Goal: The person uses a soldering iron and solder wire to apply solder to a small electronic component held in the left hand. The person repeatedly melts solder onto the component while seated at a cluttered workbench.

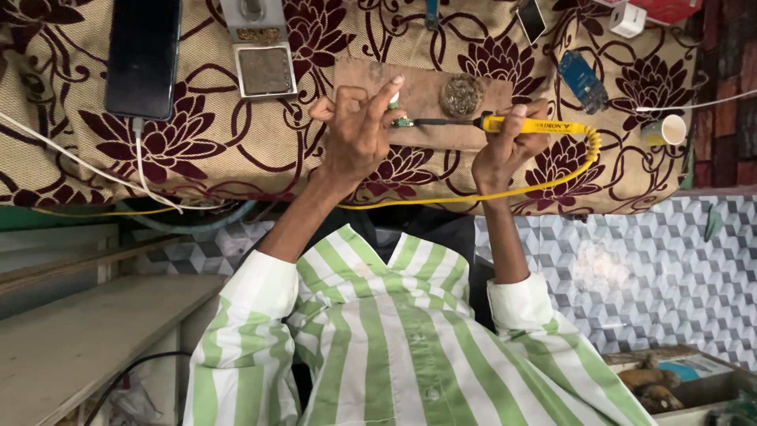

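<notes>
My left hand (356, 134) pinches a small green circuit piece (403, 121) between thumb and fingers, with a small white part (393, 99) at the fingertips. My right hand (511, 146) grips a yellow-handled soldering iron (536, 125); its dark tip points left and meets the green piece. A yellow cord (552, 183) loops from the handle back under my wrists. Both hands hover over a brown wooden board (426, 83) on a table covered in floral cloth (205, 150). My green-and-white striped shirt (394, 347) fills the bottom.
A wire-wool tip cleaner (461, 95) sits on the board. A black phone (142, 55) with a white cable lies far left, beside a sponge tray (264, 69). A blue module (583, 79) and white cup (670, 130) lie right. A wooden bench (87, 339) stands lower left.
</notes>
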